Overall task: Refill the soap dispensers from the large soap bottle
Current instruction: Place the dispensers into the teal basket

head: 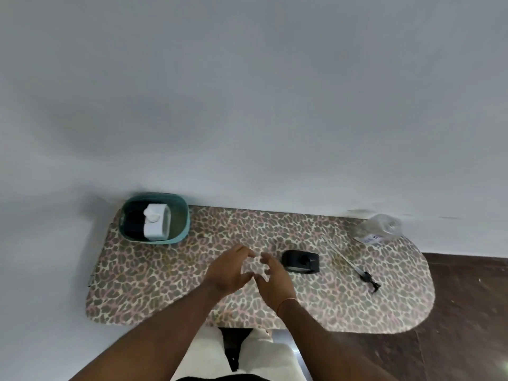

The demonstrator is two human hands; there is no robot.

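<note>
On a leopard-print board (154,292), a black square soap dispenser (300,261) stands near the middle. A clear large bottle (380,228) lies at the far right by the wall. A pump head with a long tube (354,264) lies loose on the board between them. A white dispenser (155,222) and a dark one sit inside a teal basket (181,229) at the far left. My left hand (229,270) and my right hand (275,276) hover close together just left of the black dispenser, fingers spread, holding nothing.
A plain white wall rises directly behind the board. Dark wooden floor (467,312) shows at the right. My legs in light trousers are below the board's near edge.
</note>
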